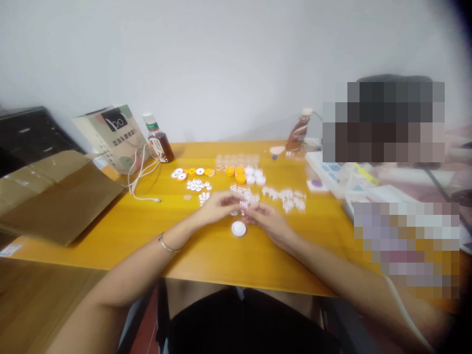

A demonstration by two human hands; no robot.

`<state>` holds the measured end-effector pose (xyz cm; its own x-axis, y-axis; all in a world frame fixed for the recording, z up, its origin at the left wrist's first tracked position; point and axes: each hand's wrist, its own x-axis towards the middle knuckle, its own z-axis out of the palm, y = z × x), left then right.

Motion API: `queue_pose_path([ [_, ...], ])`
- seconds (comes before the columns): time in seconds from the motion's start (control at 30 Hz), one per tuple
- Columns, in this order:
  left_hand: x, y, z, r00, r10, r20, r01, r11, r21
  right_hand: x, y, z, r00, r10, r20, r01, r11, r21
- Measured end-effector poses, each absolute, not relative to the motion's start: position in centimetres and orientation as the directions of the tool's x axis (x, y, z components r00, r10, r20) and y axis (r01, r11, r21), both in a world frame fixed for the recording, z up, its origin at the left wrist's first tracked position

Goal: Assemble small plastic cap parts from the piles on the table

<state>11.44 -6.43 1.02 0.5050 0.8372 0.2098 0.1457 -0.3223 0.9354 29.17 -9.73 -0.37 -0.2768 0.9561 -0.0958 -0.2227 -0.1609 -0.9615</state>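
Note:
Over the middle of the yellow wooden table, my left hand (223,204) and my right hand (271,223) meet at the fingertips. Both have fingers bent and pressed together; what they pinch is too small and blurred to name. Just below them lies a round white cap-like disc (239,229). Small white pieces (239,190) are spread behind and partly hidden by my fingers. More small white parts (198,185) lie to the left, and clear-whitish pieces (285,196) to the right. Farther back stand orange round parts (240,178) and white round parts (254,176).
White and orange rings (191,171) form a row at back left, near a dark bottle (161,142), a white cable (137,179) and a paper bag (116,137). A cardboard box (59,196) covers the left edge. Another bottle (298,130) and white trays (324,169) stand right, beside a seated person.

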Motion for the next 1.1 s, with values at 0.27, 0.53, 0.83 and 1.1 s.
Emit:
queue_pose_path([
  [0.27, 11.7, -6.6, 1.0, 0.505, 0.847, 0.167, 0.167, -0.286, 0.944, 29.2, -9.7, 0.1, -0.295, 0.955, -0.018, -0.002, -0.020, -1.000],
  [0.53, 10.1, -6.7, 2.8, 0.629, 0.759, 0.168, 0.152, -0.331, 0.931, 29.7, -10.8, 0.2, -0.533, 0.814, 0.230, 0.341, 0.456, -0.822],
  [0.83, 9.8, -7.2, 3.9, 0.816, 0.563, 0.133, 0.266, -0.569, 0.778, 29.6, -10.6, -0.3, -0.543, 0.799, 0.256, 0.426, 0.526, -0.736],
  [1.1, 10.0, -7.4, 3.9, 0.841, 0.526, 0.131, 0.276, -0.623, 0.732, 29.6, -10.6, -0.4, -0.540, 0.802, 0.255, 0.395, 0.509, -0.765],
])
